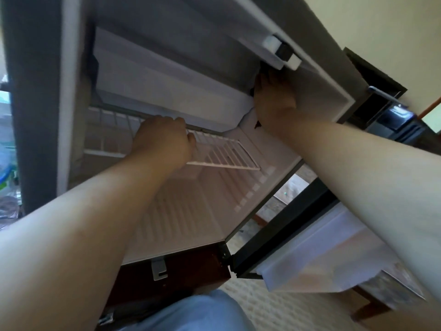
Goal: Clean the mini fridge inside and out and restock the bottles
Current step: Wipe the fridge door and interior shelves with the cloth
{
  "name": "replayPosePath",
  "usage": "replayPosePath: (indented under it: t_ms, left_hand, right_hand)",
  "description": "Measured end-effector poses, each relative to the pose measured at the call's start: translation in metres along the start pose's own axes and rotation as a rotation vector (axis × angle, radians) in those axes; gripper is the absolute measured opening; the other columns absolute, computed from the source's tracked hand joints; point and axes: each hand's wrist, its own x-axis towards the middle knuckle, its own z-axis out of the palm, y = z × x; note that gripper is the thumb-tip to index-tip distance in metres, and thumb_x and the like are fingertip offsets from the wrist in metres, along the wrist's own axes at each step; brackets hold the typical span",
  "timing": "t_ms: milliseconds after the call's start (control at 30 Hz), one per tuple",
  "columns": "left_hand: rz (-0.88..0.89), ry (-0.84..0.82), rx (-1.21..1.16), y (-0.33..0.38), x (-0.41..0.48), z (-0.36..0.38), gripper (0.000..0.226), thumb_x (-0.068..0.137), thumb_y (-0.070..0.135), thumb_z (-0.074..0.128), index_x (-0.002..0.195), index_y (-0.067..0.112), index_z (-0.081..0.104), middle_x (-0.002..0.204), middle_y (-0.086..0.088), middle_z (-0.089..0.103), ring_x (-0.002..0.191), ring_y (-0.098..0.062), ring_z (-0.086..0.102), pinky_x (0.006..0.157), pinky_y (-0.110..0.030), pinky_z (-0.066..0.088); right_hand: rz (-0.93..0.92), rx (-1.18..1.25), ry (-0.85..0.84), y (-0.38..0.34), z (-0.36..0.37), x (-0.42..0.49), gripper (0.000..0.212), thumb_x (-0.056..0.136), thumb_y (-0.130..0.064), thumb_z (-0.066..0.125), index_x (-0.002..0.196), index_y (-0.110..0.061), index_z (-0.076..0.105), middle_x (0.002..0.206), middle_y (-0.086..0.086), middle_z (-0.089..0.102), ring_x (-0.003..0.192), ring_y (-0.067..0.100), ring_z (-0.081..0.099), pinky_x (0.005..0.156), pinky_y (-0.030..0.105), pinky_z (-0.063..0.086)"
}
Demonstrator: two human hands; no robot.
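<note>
The mini fridge (191,211) stands open in front of me, its white inside bare of bottles. My left hand (164,142) grips the front edge of the white wire shelf (222,154), fingers curled over it. My right hand (274,103) reaches into the upper right corner beside the white freezer flap (167,96). It lies against the inner wall. Bits of something dark, perhaps a cloth (257,125), show below its palm and above its fingertips. How the fingers lie is hidden.
The fridge door (281,237) hangs open to the right, its white inner rack (317,254) low at the right. Dark wooden cabinet (191,266) lies under the fridge. Blurred clear plastic items (7,168) sit at the far left. Carpet (274,306) lies below.
</note>
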Motion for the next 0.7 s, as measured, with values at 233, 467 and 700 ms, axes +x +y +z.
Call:
replayPosePath:
  t_ms: [233, 467, 700]
  left_hand:
    - [0.012, 0.003, -0.017, -0.001, -0.002, -0.002, 0.036, 0.098, 0.031, 0.039, 0.115, 0.004, 0.056, 0.116, -0.022, 0.060, 0.106, -0.037, 0.054, 0.080, -0.035, 0.041]
    - [-0.008, -0.067, 0.003, 0.001, -0.003, -0.007, 0.039, 0.097, 0.035, 0.039, 0.118, 0.005, 0.054, 0.124, -0.020, 0.058, 0.113, -0.035, 0.053, 0.086, -0.036, 0.042]
    - [-0.007, -0.009, 0.004, 0.001, -0.003, -0.003, 0.036, 0.096, 0.032, 0.041, 0.115, 0.004, 0.055, 0.117, -0.023, 0.059, 0.107, -0.038, 0.055, 0.082, -0.037, 0.043]
  right_hand:
    - [-0.032, 0.117, 0.114, 0.025, 0.007, -0.035, 0.051, 0.097, -0.011, 0.023, 0.145, 0.006, 0.028, 0.151, 0.023, 0.029, 0.140, 0.037, 0.025, 0.115, 0.044, 0.019]
    - [-0.133, 0.030, 0.122, 0.036, 0.006, -0.083, 0.045, 0.077, -0.011, 0.033, 0.090, -0.005, 0.076, 0.096, 0.010, 0.073, 0.097, 0.026, 0.068, 0.082, 0.031, 0.054]
    - [-0.148, 0.113, 0.058, 0.033, 0.006, -0.075, 0.042, 0.099, -0.004, 0.034, 0.141, 0.002, 0.038, 0.148, 0.019, 0.036, 0.141, 0.034, 0.023, 0.115, 0.037, 0.016]
